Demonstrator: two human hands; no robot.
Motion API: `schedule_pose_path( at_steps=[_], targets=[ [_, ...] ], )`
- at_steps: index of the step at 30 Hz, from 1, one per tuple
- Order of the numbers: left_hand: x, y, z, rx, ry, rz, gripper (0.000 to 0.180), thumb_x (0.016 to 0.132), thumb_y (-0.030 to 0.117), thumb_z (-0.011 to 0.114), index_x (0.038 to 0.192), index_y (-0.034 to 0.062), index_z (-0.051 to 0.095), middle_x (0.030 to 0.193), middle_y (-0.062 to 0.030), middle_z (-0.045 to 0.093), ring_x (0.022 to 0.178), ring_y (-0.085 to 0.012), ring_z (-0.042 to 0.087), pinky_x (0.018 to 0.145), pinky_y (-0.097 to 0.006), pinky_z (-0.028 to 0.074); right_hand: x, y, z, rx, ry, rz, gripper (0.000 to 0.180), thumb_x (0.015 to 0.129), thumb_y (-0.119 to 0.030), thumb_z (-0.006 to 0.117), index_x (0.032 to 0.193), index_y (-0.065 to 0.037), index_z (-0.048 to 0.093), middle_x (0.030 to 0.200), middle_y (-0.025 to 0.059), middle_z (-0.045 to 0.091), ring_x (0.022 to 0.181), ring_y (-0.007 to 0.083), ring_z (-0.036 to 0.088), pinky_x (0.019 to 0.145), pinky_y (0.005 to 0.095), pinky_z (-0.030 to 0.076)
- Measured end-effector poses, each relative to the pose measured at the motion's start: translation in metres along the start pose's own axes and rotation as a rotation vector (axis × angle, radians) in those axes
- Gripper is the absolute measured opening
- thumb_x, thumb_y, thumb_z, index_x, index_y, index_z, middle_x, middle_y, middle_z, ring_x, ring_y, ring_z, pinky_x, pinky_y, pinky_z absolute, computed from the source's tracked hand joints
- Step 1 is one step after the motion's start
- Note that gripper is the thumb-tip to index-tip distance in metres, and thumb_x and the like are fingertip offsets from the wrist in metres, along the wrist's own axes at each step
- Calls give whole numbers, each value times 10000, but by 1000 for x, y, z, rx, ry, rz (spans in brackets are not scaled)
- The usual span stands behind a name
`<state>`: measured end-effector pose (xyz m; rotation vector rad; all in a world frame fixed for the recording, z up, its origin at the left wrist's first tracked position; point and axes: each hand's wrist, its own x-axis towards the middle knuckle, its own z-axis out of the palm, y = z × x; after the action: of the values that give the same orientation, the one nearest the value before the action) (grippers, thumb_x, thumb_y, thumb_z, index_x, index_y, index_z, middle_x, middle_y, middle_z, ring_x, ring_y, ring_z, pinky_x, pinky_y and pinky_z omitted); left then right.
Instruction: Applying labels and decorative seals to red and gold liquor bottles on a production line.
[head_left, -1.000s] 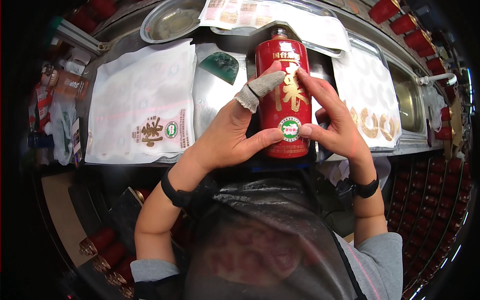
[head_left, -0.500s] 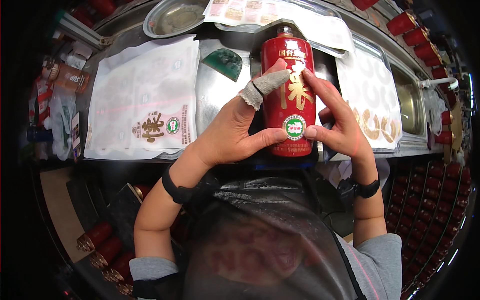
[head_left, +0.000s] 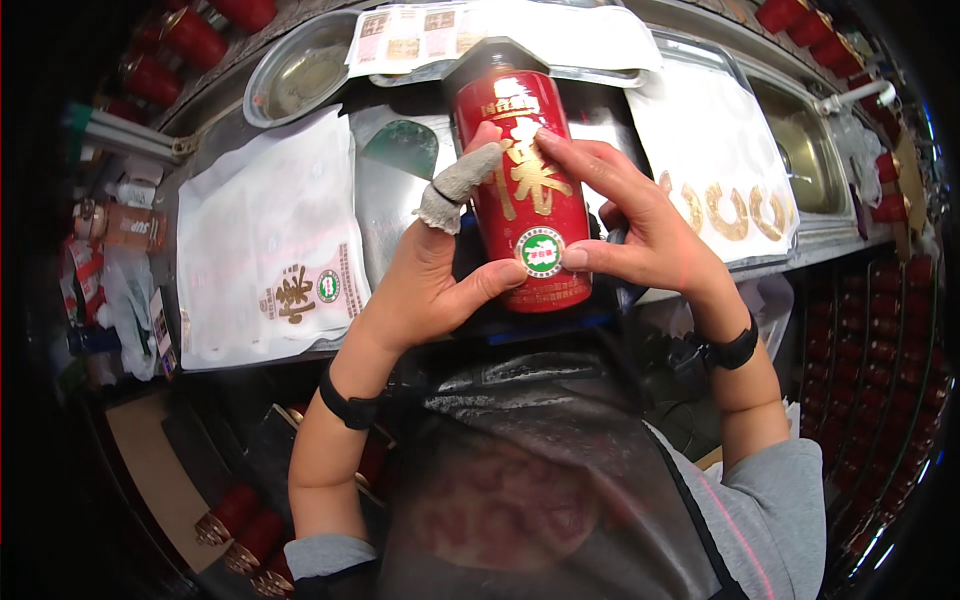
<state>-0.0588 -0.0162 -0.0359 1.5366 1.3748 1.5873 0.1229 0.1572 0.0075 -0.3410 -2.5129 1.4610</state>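
Note:
A glossy red bottle [head_left: 513,218] with a large gold character on its front lies top-away before me, leaning slightly to the left. Low on its front is a round green-and-white emblem [head_left: 541,251]. My left hand [head_left: 425,270] grips the bottle's left side, its thumb at the emblem and its index finger, in a grey cloth finger sleeve [head_left: 460,187], on the gold character. On the other side, my right hand [head_left: 640,225] has its thumb at the emblem's right edge and a fingertip at the character's upper right. Its remaining fingers curl beside the bottle.
Left on the metal bench is a stack of printed transfer sheets [head_left: 260,220], with a green scraper [head_left: 402,148] beside it. Another sheet with gold shapes [head_left: 700,130] lies right, near a sink [head_left: 812,160]. A metal basin [head_left: 300,85] stands at the back; racked red bottles [head_left: 870,330] line the right.
The whole view has shifted, so the bottle and bench appear farther left. The bottle now looks tilted rather than straight. Both hands keep nearly the same contact on it.

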Motion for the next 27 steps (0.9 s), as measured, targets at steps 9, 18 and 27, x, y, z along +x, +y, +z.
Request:
schedule_pose_path(
  at_steps=[9, 18, 27],
  targets=[
    [-4, 1, 3, -47, 7, -20, 938, 831, 217, 800, 1563, 60, 235, 1643, -163, 206, 1501, -289, 255, 1209, -445, 245, -16, 3, -6, 153, -4, 65, 900, 811, -438, 783, 1570, -229, 348, 1384, 97, 533, 1150, 187, 517, 718, 273, 445],
    [-23, 10, 5, -202, 33, -290, 1103, 846, 241, 805, 1576, 39, 3, 1618, -238, 210, 1495, -335, 253, 1216, -446, 219, -36, 3, 14, 336, 47, 219, 977, 804, -292, 793, 1604, -186, 243, 1370, 144, 546, 544, 4, 288, 512, 175, 324],
    [-26, 6, 8, -164, 79, -264, 1123, 821, 215, 828, 1560, 34, 2, 1588, -265, 247, 1475, -309, 292, 1207, -421, 232, -36, 4, 17, 330, 44, 219, 980, 803, -279, 793, 1605, -185, 239, 1370, 138, 545, 546, 2, 286, 512, 175, 316]
  ],
)
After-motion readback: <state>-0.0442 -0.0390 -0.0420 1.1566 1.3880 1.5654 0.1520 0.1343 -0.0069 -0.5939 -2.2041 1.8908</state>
